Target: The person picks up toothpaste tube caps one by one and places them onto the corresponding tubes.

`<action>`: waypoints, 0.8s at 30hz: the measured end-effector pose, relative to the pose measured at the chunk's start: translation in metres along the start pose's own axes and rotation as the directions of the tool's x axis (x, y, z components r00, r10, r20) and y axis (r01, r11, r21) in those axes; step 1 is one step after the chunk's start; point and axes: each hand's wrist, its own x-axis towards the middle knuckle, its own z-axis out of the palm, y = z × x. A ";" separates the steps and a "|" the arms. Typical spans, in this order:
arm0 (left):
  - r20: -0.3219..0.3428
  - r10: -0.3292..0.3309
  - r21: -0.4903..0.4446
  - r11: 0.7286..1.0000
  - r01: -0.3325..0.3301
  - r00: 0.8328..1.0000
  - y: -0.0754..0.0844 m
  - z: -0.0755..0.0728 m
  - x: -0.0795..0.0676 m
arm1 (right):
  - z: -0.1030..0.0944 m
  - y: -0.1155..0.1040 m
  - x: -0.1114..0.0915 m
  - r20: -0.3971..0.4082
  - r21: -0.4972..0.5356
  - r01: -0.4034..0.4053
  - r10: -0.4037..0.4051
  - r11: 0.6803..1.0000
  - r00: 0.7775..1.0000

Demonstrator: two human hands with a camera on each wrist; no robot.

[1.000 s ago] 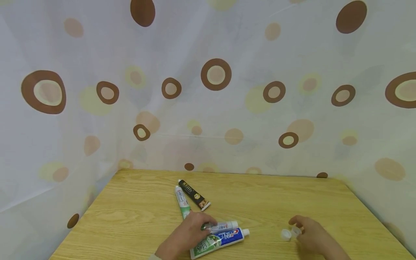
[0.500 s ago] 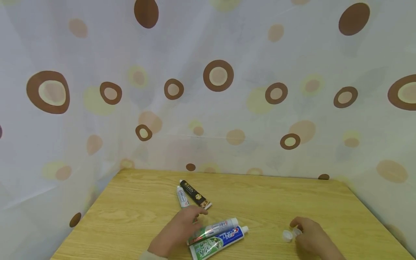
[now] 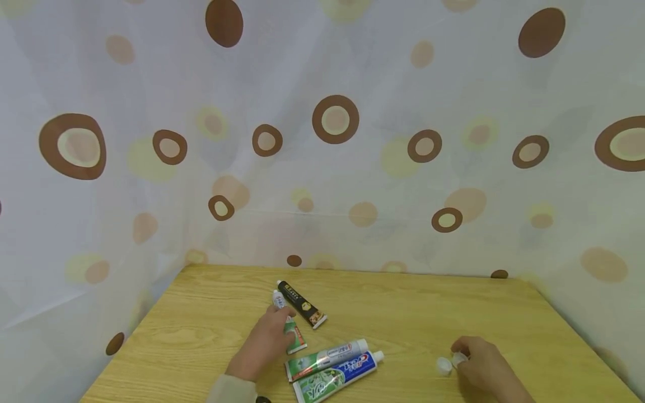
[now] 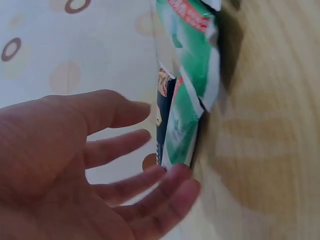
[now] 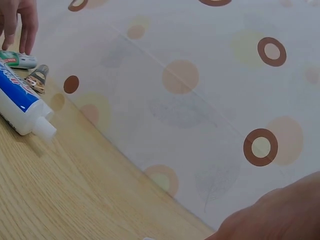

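Note:
In the head view my left hand [image 3: 267,338] is over a small white-and-green toothpaste tube [image 3: 296,342], hiding its middle. The left wrist view shows the fingers and thumb spread apart, fingertips right at the green end. Touching that tube's far end is a black toothpaste tube [image 3: 302,305]. Nearer lie a silver-and-green toothpaste tube [image 3: 327,358] and a blue-and-green one [image 3: 337,378], side by side. Off to the right, my right hand [image 3: 484,364] has thumb and forefinger curled round a small translucent white cap [image 3: 458,359]. A second white cap [image 3: 444,366] sits beside it.
Everything lies on a wood-grain table [image 3: 393,313]. A white curtain [image 3: 383,173] with brown and yellow dots stands along its back and both sides. In the right wrist view the blue tube's white cap end [image 5: 45,128] points toward that camera's side.
My left hand has let go of the silver-and-green tube and moved left and away to the white-and-green tube. The right hand stays with the caps.

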 end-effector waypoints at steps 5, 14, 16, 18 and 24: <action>0.042 -0.091 0.026 0.996 0.090 0.995 0.005 0.001 0.008 | -0.002 0.001 -0.002 -0.002 0.005 -0.011 0.011 1.000 1.000; 0.110 -0.266 0.113 0.961 0.254 0.958 0.011 0.006 0.018 | -0.004 -0.001 -0.001 -0.019 0.031 -0.021 0.021 0.999 1.000; 0.105 -0.270 0.117 0.959 0.258 0.957 0.011 0.007 0.019 | -0.005 -0.001 -0.001 -0.030 0.030 -0.015 0.016 0.999 0.999; 0.089 -0.269 0.124 0.958 0.257 0.959 0.010 0.009 0.021 | -0.005 -0.002 -0.001 -0.045 0.033 -0.010 0.012 0.999 0.999; -0.017 -0.254 0.215 0.944 0.251 0.967 0.008 0.014 0.025 | -0.007 -0.005 -0.001 -0.062 0.063 -0.015 0.019 0.998 0.998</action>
